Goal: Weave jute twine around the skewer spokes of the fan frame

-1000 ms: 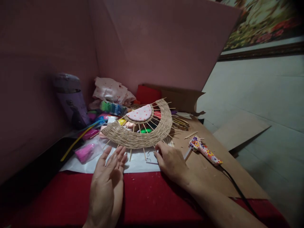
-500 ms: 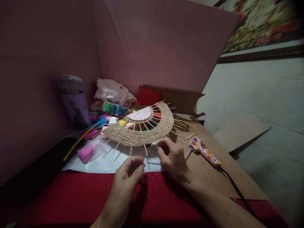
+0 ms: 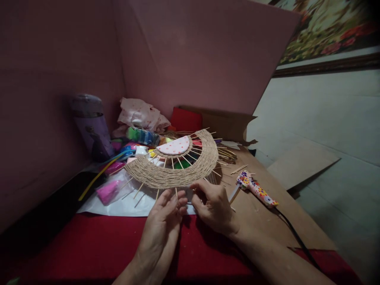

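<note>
A half-round woven jute piece (image 3: 166,176) with thin wooden sticks fanning out and a pink dotted centre (image 3: 175,145) sits tilted above a white sheet (image 3: 124,205). My right hand (image 3: 213,204) is curled at its lower right rim, thumb on the jute and fingers tucked under. My left hand (image 3: 164,217) reaches in from below with fingers pressed together, their tips at the stick ends and almost meeting my right fingertips. Whatever lies between the fingertips is hidden.
A flower-patterned glue gun (image 3: 257,189) with a black cord (image 3: 297,237) lies on brown cardboard (image 3: 267,221) to the right. Behind the jute piece are a purple tumbler (image 3: 92,126), pink cloth (image 3: 139,114), colourful packets (image 3: 142,135) and a pink bag (image 3: 108,191). Red cloth (image 3: 89,245) covers the front.
My left hand went from open and flat to a pinch, then moved up to the stick ends. My right hand shifted left along the rim, and the jute piece turned slightly.
</note>
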Demonstrator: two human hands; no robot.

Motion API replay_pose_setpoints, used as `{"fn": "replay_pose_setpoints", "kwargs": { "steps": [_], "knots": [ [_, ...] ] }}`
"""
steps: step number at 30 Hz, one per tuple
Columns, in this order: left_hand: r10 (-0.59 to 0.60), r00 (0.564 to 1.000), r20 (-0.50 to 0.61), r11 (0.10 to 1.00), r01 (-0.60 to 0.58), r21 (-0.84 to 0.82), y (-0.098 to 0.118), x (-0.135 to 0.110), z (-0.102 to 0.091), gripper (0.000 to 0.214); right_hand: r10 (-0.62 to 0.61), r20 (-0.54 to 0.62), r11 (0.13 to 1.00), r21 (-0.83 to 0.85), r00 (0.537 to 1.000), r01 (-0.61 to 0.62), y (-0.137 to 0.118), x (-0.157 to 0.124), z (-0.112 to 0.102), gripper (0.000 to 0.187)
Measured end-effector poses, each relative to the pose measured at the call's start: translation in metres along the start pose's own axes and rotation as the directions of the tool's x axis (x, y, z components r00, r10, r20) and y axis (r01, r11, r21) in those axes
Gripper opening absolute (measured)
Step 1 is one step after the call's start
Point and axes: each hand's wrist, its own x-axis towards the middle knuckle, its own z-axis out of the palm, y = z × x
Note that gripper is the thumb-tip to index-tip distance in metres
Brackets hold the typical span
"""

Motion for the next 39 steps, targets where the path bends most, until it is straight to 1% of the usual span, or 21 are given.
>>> {"fn": "replay_pose_setpoints", "kwargs": {
  "steps": [3,8,10,12,15,18,21,25,31,34,39],
  "knots": [
    [0.026,0.999,-0.021,1.000,-0.026,-0.007,-0.002,-0.001,-0.002,0.029,-0.034,0.018,0.999,-0.027,0.999,0.035,0.001,-0.002,0.001,0.020],
    [0.065,0.998,-0.002,0.998,-0.065,-0.016,-0.003,-0.005,-0.002,0.027,-0.106,0.065,0.990,-0.088,0.992,0.111,-0.002,-0.004,-0.001,0.017],
    [0.071,0.997,0.000,0.997,-0.071,-0.032,-0.003,-0.005,-0.001,0.025,-0.126,0.060,0.984,-0.120,0.990,0.132,-0.006,-0.004,-0.004,0.017],
    [0.073,0.997,0.013,0.996,-0.072,-0.049,-0.003,-0.006,0.001,0.026,-0.131,0.026,0.982,-0.131,0.991,0.133,-0.011,-0.003,-0.006,0.018],
    [0.102,0.994,0.038,0.992,-0.099,-0.074,-0.003,-0.006,0.004,0.030,-0.138,0.007,0.984,-0.114,0.990,0.138,-0.016,0.000,-0.008,0.025],
    [0.116,0.993,0.026,0.990,-0.113,-0.086,-0.003,-0.008,0.006,0.035,-0.145,0.044,0.984,-0.094,0.988,0.149,-0.017,0.003,-0.007,0.031],
    [0.128,0.991,0.037,0.989,-0.125,-0.077,-0.003,-0.009,0.005,0.043,-0.151,0.069,0.985,-0.079,0.986,0.156,-0.016,0.003,-0.006,0.031],
    [0.167,0.984,0.068,0.985,-0.164,-0.054,-0.006,-0.007,0.003,0.051,-0.159,0.063,0.985,-0.064,0.985,0.163,-0.015,0.002,-0.005,0.032],
    [0.225,0.974,-0.005,0.974,-0.225,-0.027,-0.010,-0.006,0.000,0.048,-0.192,0.035,0.981,0.009,0.981,0.192,-0.014,0.002,-0.004,0.023],
    [0.233,0.972,-0.009,0.972,-0.233,-0.020,-0.011,-0.007,0.000,0.048,-0.195,0.018,0.981,0.021,0.981,0.195,-0.014,0.003,-0.005,0.019],
    [0.234,0.972,-0.012,0.972,-0.234,-0.012,-0.010,-0.008,0.001,0.047,-0.201,0.023,0.979,0.023,0.979,0.200,-0.015,0.004,-0.006,0.018]
  ]
}}
